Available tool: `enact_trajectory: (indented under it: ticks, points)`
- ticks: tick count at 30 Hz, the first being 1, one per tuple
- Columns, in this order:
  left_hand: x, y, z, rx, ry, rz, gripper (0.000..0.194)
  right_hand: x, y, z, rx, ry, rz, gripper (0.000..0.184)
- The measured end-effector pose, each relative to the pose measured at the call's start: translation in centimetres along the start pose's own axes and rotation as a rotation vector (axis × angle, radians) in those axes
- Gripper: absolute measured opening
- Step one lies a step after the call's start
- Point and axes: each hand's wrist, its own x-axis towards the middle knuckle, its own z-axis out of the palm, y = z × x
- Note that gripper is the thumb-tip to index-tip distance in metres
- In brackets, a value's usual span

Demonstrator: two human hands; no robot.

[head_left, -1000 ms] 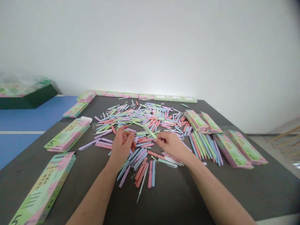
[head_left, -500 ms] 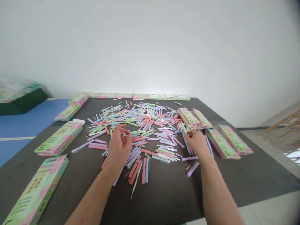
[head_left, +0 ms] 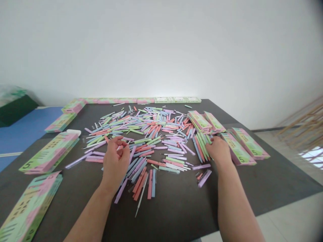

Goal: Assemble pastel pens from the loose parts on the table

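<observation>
My left hand (head_left: pixel 116 159) hovers over the near left side of a loose spread of pastel pens (head_left: pixel 141 127). Its fingers curl loosely and stand apart, with nothing visible between them; a purple pen (head_left: pixel 132 154) lies right beside the fingertips. On the right, my right hand (head_left: pixel 218 149) has its fingers closed at a small bundle of green pens (head_left: pixel 202 144), its fingertips partly hidden. Blue and red pens (head_left: pixel 198 149) lie alongside that bundle. Thin white sticks like refills (head_left: pixel 141 198) are mixed among the pens.
Printed pen boxes (head_left: pixel 50 151) line the left edge of the dark table (head_left: pixel 181 208), and more boxes (head_left: pixel 126 100) run along the back. Stacked boxes (head_left: pixel 239 148) stand right of my right hand. A dark green bin (head_left: pixel 19 109) sits on a blue surface at far left.
The view has shifted, so most things appear further left. My right hand has moved slightly right relative to the pens, and the green bundle beside it shows more fully. My left hand remains curled.
</observation>
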Motion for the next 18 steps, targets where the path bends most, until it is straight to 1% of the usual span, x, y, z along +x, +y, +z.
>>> enact_trajectory:
  ticks: [4, 7, 9, 11, 15, 18]
  points:
    - [-0.1, -0.3, -0.3, 0.006, 0.035, 0.014, 0.037, 0.0, -0.3, -0.1, 0.020, 0.047, 0.025, 0.032]
    - [-0.1, -0.1, -0.5, -0.018, 0.061, 0.023, 0.038, -0.3, -1.2, -0.2, 0.080, 0.106, -0.011, 0.030]
    - [0.0, -0.2, -0.6, -0.043, 0.097, 0.010, 0.039, -0.6, -2.3, -0.2, 0.137, 0.125, -0.075, 0.027]
    - [0.2, -0.3, -0.8, -0.069, 0.146, -0.013, 0.039, -1.2, -3.7, -0.2, 0.189, 0.110, -0.147, 0.024]
    - [0.5, -0.7, -0.9, -0.109, 0.216, -0.027, 0.037, -2.5, -7.1, -0.6, 0.309, 0.041, -0.324, 0.020]
    - [0.5, -0.7, -0.9, -0.127, 0.224, -0.026, 0.037, -3.3, -10.0, -1.4, 0.377, -0.049, -0.486, 0.020]
